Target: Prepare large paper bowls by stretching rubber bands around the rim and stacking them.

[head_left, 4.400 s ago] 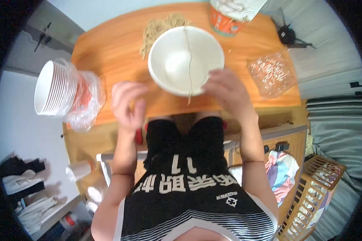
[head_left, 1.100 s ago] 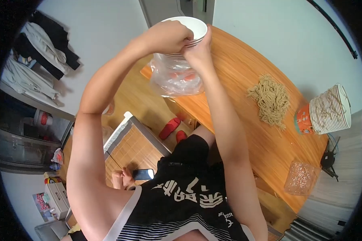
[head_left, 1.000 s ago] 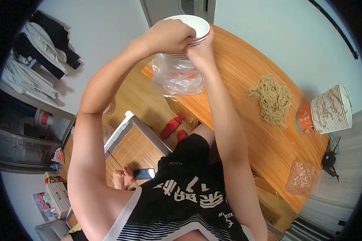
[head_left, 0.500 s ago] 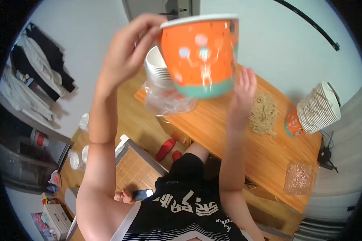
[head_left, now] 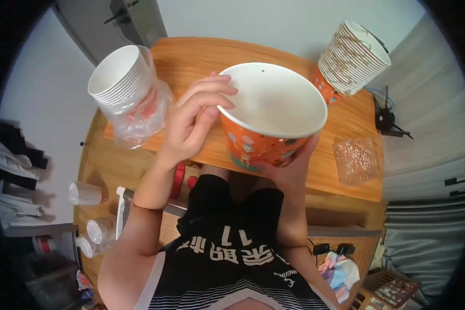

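A large orange paper bucket point(head_left: 274, 98) with a cartoon print is tilted so that its white inside faces me. Small holes show near its rim. My left hand point(head_left: 194, 116) grips the left side of the rim, fingers over the edge and thumb outside. Low on the right side, my right hand point(head_left: 294, 168) is wrapped against the bucket's wall, with some of its fingers hidden. Behind the bucket, at the table's right rear, stands a stack of like buckets point(head_left: 354, 59) with tan cords hanging over their rims.
On the left of the wooden table point(head_left: 191, 51) is a nested bucket stack point(head_left: 120, 77) in clear plastic wrap. A clear tray point(head_left: 357, 161) of small shiny pieces lies at the right, near a black device with cables point(head_left: 386, 120). Wrapped containers point(head_left: 85, 194) stand on the floor.
The bucket has come down and tipped, its opening now toward me. My right hand has closed against its lower right side. The view has shifted, and the bucket covers where the cord pile lay.
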### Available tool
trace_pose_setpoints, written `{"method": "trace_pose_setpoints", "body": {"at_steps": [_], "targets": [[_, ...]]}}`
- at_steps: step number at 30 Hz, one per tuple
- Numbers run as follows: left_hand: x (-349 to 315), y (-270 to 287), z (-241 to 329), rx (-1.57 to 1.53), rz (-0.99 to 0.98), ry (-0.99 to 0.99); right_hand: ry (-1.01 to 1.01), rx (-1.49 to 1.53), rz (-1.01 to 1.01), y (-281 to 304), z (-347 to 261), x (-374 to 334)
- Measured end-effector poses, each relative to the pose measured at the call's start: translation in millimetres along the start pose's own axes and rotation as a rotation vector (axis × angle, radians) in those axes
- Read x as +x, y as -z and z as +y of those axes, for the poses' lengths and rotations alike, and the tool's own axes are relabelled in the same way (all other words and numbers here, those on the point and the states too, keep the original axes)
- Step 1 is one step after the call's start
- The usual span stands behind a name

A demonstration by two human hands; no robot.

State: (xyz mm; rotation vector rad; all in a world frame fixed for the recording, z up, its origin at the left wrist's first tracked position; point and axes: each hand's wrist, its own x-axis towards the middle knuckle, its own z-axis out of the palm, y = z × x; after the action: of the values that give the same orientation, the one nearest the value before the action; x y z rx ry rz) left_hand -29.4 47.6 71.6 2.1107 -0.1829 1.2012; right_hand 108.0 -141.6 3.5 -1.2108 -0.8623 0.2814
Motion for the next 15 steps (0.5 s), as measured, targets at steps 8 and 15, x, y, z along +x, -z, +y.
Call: {"method": "trace_pose_setpoints", "body": {"at_steps": [8,15], "targets": [[-13.0,-7.9,-0.5,-0.035,-0.170,-0.004,-0.095,-0.015,-0.047,22.8,31.7,-36.0],[-100.6,-16.2,-30.8,0.142,-0.267,0.097,-0.116,-0.109,-0.139,-1.4,69.9,-52.2]]}}
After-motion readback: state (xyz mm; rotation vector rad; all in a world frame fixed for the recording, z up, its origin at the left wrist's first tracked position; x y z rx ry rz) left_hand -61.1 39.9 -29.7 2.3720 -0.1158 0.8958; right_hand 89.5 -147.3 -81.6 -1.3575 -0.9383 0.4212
